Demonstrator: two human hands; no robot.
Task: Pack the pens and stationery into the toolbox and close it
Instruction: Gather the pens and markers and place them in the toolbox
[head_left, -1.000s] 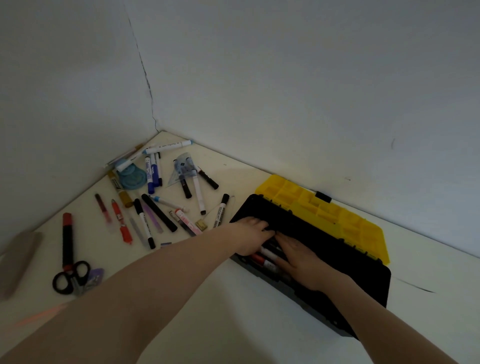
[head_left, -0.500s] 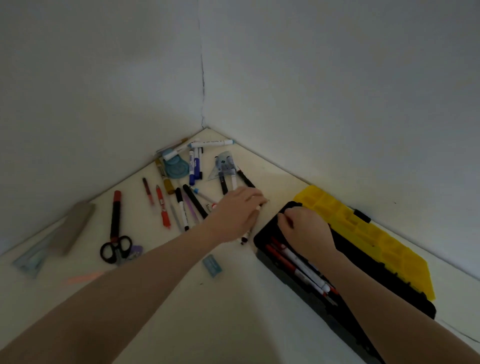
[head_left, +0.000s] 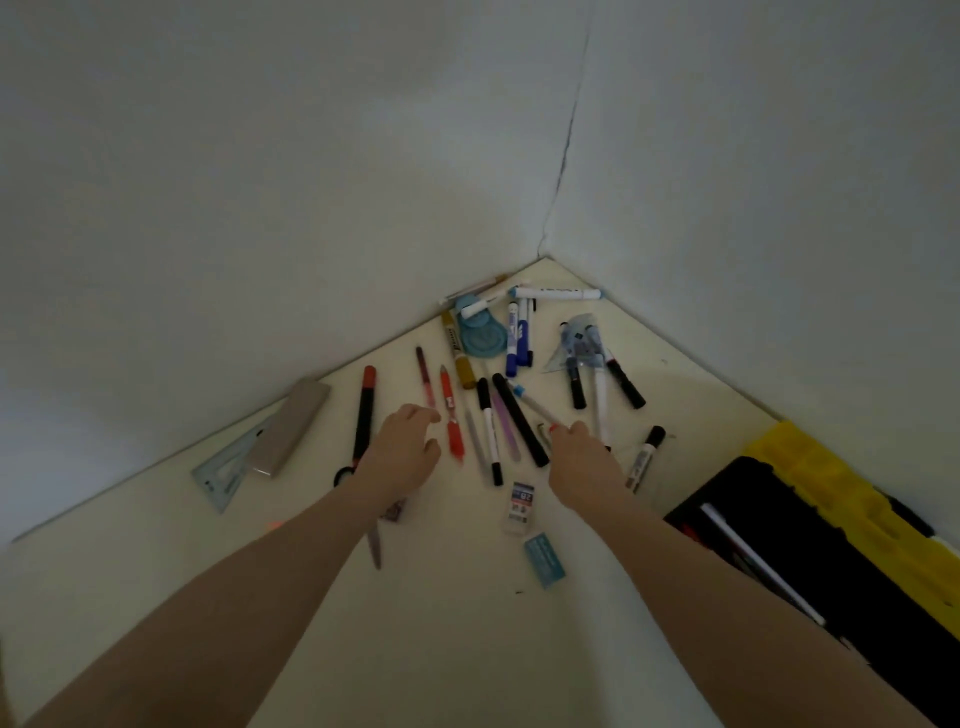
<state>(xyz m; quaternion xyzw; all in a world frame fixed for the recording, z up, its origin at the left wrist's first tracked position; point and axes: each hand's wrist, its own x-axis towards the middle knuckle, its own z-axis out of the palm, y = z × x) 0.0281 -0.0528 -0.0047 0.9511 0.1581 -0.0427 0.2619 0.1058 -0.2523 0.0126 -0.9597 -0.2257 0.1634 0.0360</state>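
Note:
The black toolbox (head_left: 810, 525) stands open at the right, its yellow lid (head_left: 852, 499) tipped back towards the wall and a white marker (head_left: 753, 564) lying inside. Pens and markers are scattered in the table's corner. Among them are a red pen (head_left: 451, 415), a long black marker (head_left: 519, 418) and blue markers (head_left: 517, 332). My left hand (head_left: 402, 452) hovers beside the red pen with its fingers loosely curved, holding nothing. My right hand (head_left: 584, 457) reaches over a red-capped marker (head_left: 554, 427). Its fingertips are bent down at the marker, and the grip is hidden.
Scissors (head_left: 373, 545) lie partly under my left forearm. A lead box (head_left: 521, 501) and a blue eraser (head_left: 544, 562) sit between my arms. At the left are a grey case (head_left: 291, 426) and a set square (head_left: 223, 475). Walls close off the corner behind.
My right hand left the toolbox and moved left to the loose pens. My left hand shifted left from the markers to beside the red pen. The view turned left.

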